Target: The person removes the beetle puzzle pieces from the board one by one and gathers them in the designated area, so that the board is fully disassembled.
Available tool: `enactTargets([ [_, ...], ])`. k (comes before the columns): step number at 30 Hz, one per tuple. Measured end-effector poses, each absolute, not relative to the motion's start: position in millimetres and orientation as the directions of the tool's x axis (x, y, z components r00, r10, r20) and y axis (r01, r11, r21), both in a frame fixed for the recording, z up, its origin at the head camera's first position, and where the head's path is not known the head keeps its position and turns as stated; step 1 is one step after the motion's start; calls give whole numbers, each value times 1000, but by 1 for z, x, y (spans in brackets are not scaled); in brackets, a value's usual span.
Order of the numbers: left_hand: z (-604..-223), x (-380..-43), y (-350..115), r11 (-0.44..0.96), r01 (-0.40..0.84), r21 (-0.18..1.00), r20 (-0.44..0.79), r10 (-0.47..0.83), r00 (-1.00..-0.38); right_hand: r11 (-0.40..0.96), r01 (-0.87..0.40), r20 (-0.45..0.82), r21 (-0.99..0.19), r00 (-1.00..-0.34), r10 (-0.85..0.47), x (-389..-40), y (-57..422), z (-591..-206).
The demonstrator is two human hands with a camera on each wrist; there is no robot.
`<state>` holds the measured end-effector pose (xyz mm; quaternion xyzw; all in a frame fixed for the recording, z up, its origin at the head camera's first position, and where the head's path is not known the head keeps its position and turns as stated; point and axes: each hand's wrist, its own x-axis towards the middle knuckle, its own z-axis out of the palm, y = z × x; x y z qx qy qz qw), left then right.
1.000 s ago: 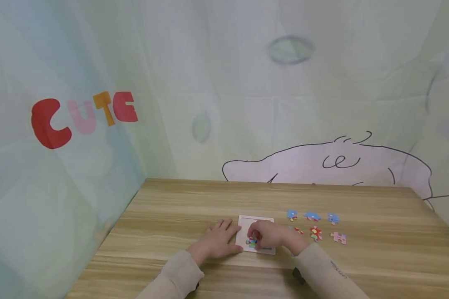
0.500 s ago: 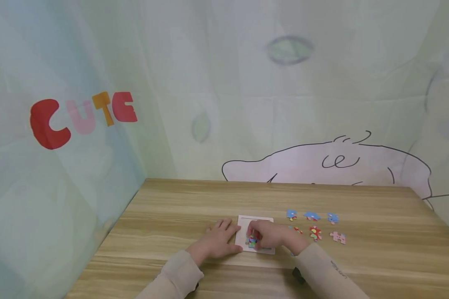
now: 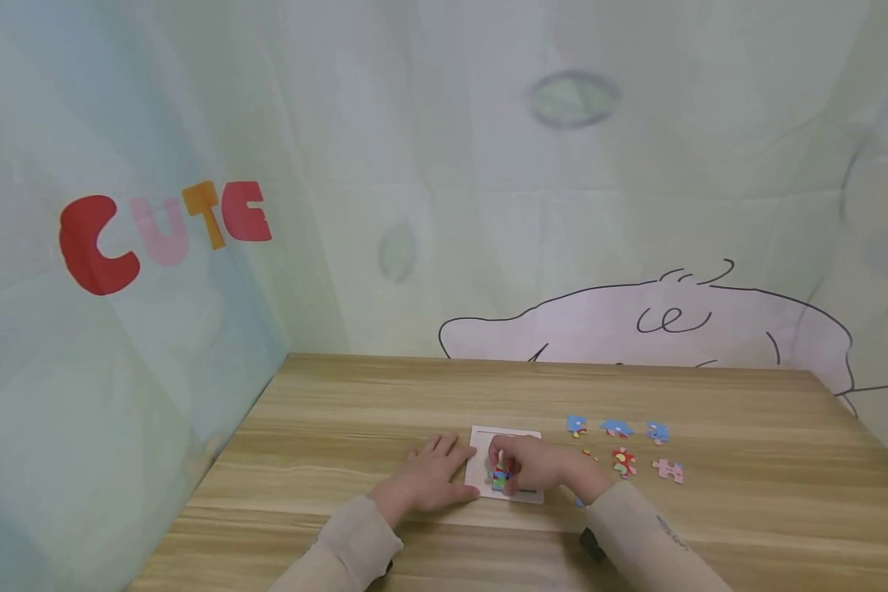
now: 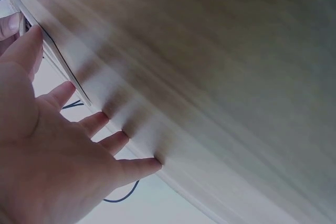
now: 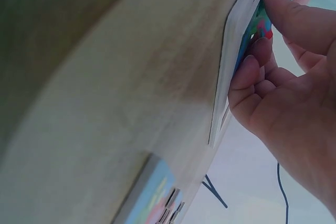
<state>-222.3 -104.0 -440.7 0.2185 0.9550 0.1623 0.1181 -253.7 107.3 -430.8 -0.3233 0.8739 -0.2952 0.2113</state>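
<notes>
On the table, a white square puzzle tray (image 3: 478, 467) lies in front of the person. The left hand (image 3: 429, 478) rests palm down with its fingers spread; its thumb and index finger touch the tray's left side. In the left wrist view, the other fingertips of the left hand (image 4: 68, 140) press on the tabletop. Over the tray, the right hand (image 3: 534, 463) pinches a colourful puzzle piece (image 3: 499, 477) with curled fingers. The right wrist view shows this piece (image 5: 261, 24) low against the tray's surface, partly covered by the fingers. Whether it lies flat cannot be seen.
Right of the tray lie loose puzzle pieces: blue ones (image 3: 617, 428) in a back row, then a red and yellow one (image 3: 624, 462) and a pink one (image 3: 669, 470). Others are partly under the right forearm. A printed curtain (image 3: 385, 164) stands behind the wooden table (image 3: 370, 395).
The puzzle piece at the right fingertips has shifted and turned slightly on the tray. My right wrist has moved a touch, covering more of a loose piece. The left hand stays put.
</notes>
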Motion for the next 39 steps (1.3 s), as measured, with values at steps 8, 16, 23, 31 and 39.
enactTargets([
  [8,-442,-223,-104,853,379,359,-159,456,-876,608,-431,-189,-667,-692,-697,-259,108,-435],
  [16,-442,-223,-104,853,383,354,-159,458,-874,603,-441,-180,-665,-689,-702,-257,109,-434],
  [23,-442,-222,-104,851,380,361,-159,458,-875,599,-431,-180,-675,-691,-700,-255,109,-432],
  [31,-442,-223,-104,855,383,349,-160,457,-875,607,-416,-196,-677,-693,-693,-257,110,-433],
  [39,-441,-222,-104,852,385,355,-151,459,-876,635,-442,-193,-634,-704,-683,-258,112,-434],
])
